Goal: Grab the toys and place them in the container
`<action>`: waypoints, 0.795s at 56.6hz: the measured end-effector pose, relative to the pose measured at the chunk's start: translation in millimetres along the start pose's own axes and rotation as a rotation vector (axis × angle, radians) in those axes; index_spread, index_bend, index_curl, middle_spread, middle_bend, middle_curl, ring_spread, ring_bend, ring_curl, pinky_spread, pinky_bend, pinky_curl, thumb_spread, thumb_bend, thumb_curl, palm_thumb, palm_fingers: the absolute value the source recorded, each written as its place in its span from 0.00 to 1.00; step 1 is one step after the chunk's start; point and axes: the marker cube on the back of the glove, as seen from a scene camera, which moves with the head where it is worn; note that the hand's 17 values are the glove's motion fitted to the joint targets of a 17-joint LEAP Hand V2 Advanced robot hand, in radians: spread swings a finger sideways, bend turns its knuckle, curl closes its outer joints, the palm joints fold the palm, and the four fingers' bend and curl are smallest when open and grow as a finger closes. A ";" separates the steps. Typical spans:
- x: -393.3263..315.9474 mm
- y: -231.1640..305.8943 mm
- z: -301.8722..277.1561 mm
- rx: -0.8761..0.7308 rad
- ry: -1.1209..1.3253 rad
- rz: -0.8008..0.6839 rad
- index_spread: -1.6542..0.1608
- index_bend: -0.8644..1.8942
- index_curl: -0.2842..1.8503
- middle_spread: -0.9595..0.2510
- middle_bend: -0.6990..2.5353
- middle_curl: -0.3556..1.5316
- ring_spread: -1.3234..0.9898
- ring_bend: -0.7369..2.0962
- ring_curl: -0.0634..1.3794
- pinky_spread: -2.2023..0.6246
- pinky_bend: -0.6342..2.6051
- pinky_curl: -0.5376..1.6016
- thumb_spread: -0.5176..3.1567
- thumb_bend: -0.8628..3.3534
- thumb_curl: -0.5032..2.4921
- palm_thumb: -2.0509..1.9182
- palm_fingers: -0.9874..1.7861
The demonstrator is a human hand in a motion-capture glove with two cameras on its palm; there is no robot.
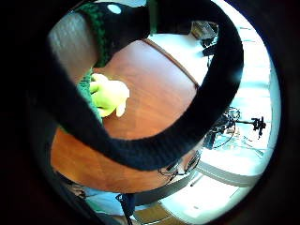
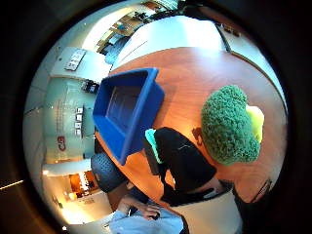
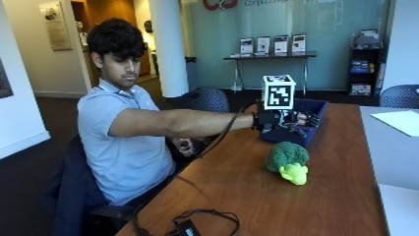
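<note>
A plush broccoli toy [image 3: 286, 156], with a dark green head and a yellow-green stalk, lies on the wooden table [image 3: 262, 196]. Behind it stands a blue container [image 3: 308, 135] whose inside looks empty in the thumb side palm view. My gloved right hand [image 3: 288, 120] hovers above the table just in front of the container's near wall. Its fingers are relaxed and hold nothing. The thumb side palm view shows the broccoli [image 2: 229, 124] on the wood beside the container [image 2: 141, 117], with my black thumb [image 2: 183, 165] between them. The toy's stalk [image 1: 110, 96] shows past a black strap.
A black cable and a small black device [image 3: 190, 226] lie near the table's front edge. A white tabletop [image 3: 396, 162] with a sheet of paper [image 3: 399, 120] adjoins on the right. The person's bare hand [image 3: 187, 146] rests below the table edge.
</note>
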 end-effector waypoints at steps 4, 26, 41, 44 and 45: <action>-1.1 0.6 -2.5 0.006 -0.019 0.004 0.80 0.37 0.16 0.79 0.25 0.20 0.57 0.31 0.05 0.80 0.42 0.34 0.33 0.20 0.17 0.50 0.35; 3.7 7.4 -6.4 0.006 -0.051 0.025 0.74 0.38 0.23 0.78 0.26 0.26 0.56 0.33 0.11 0.81 0.47 0.38 0.47 0.19 0.21 0.50 0.32; -8.1 0.3 64.9 -0.210 -0.073 0.053 0.73 0.37 0.25 0.78 0.26 0.27 0.56 0.32 0.13 0.82 0.48 0.40 0.49 0.20 0.22 0.51 0.31; -7.7 -0.8 84.5 -0.274 -0.066 0.077 0.72 0.38 0.25 0.78 0.25 0.27 0.57 0.31 0.13 0.82 0.49 0.40 0.49 0.20 0.23 0.52 0.30; -7.1 -1.0 90.9 -0.290 -0.062 0.084 0.72 0.37 0.25 0.79 0.25 0.27 0.57 0.31 0.13 0.82 0.50 0.40 0.50 0.20 0.23 0.52 0.30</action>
